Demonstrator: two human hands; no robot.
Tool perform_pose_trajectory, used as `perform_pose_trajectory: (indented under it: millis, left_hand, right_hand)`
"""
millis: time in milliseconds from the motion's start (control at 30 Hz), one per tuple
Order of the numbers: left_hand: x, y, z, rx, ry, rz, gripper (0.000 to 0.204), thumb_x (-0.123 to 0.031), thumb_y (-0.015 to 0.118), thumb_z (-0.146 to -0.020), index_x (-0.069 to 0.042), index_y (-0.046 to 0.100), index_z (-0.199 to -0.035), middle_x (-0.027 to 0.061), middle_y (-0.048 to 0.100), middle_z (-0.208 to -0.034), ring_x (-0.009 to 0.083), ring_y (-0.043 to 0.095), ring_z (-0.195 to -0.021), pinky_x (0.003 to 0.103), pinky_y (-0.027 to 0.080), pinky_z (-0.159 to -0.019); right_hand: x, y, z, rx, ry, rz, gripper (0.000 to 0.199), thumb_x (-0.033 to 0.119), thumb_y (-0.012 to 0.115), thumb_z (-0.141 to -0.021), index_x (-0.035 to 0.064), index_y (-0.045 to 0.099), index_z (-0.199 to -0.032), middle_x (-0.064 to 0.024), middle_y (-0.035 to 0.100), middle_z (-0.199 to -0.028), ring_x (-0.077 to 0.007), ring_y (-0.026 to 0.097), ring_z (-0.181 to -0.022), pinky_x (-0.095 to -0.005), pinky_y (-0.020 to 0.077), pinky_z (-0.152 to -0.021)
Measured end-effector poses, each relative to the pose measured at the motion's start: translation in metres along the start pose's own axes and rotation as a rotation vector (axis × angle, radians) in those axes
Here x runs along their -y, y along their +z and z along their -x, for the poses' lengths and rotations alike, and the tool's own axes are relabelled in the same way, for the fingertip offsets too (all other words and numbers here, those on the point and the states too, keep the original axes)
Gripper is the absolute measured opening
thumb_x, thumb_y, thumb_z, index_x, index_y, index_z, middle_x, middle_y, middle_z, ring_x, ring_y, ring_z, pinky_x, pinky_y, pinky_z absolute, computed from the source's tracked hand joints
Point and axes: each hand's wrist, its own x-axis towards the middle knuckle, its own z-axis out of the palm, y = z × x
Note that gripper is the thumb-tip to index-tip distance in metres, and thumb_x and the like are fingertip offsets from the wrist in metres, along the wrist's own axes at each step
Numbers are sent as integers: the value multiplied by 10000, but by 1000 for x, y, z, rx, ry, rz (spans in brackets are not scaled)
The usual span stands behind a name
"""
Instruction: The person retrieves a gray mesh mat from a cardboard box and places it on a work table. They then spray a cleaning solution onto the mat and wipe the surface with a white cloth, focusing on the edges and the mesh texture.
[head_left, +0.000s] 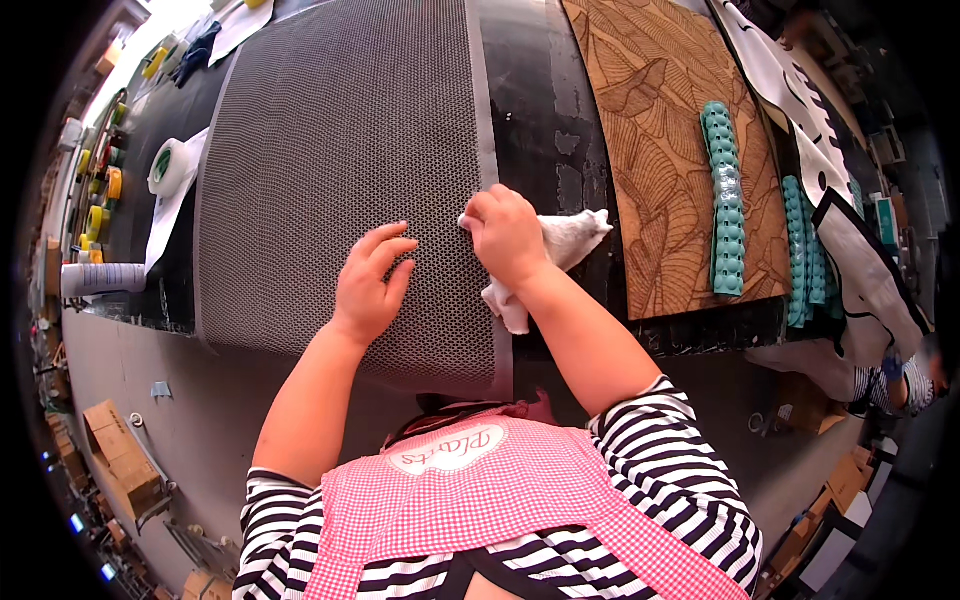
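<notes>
Rag (570, 240) in right hand (505, 235), mesh panel (340, 170), teal trays (725, 200)

1. Part of the white cloth (570, 240) is covered by the right hand (507, 235)
2. The mesh panel (340, 170) is cut off at the upper edge
3. Small yellow objects (100, 200) at far left cannot be identified

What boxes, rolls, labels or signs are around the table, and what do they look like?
Cardboard boxes: brown, on the floor at lower left.
Tape roll: white and green ring, left of the grey mesh mat.
Paper roll: white cylinder with dark print, on the table's left edge.
Apron patch: white oval with red script, on the pink checked apron.
Banner: white with large black shapes, at the right.
</notes>
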Motion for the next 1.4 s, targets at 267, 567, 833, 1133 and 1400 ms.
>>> perform_pose_trajectory:
  millis: [267, 567, 833, 1133, 1400]
  left_hand:
    - [4, 22, 0, 50, 71, -238, 308, -229, 713, -828, -132, 667, -1116, 83, 542, -1368, 298, 515, -1182, 434, 407, -1027]
    - [5, 22, -3, 39, 108, -262, 318, -248, 698, -831, -142, 638, -1126, 90, 511, -1370, 297, 501, -1163, 444, 411, -1000]
    - [16, 20, 3, 119, 63, -149, 350, -264, 681, -850, -145, 625, -1174, 110, 463, -1424, 320, 442, -1248, 478, 348, -1063]
    - [28, 2, -72, 482, 145, -69, 283, -212, 688, -859, -108, 658, -1120, 89, 557, -1345, 299, 517, -1176, 451, 369, -1048]
    - [59, 38, -117, 221, 344, -150, 368, -280, 661, -872, -140, 621, -1210, 119, 475, -1451, 319, 368, -1394, 496, 235, -1169]
  right_hand:
    - [-19, 8, -25, -42, 16, -4, 110, 151, 712, -811, 74, 640, -780, -109, 619, -838, -339, 611, -843, -452, 492, -776]
    - [-23, 9, -45, -149, 94, 85, 119, 139, 700, -822, 58, 620, -785, -114, 610, -840, -339, 600, -843, -441, 484, -766]
    - [15, -32, 33, 128, 318, -91, 109, 105, 711, -830, 31, 632, -850, -110, 625, -844, -294, 625, -814, -392, 501, -733]
    - [32, -33, 23, -394, 799, -487, 173, 136, 727, -890, 0, 631, -936, -46, 644, -760, -90, 593, -573, -263, 486, -569]
    - [-5, 25, -44, -310, 312, 184, 152, 84, 735, -771, 67, 591, -816, -114, 598, -879, -345, 594, -893, -452, 480, -792]
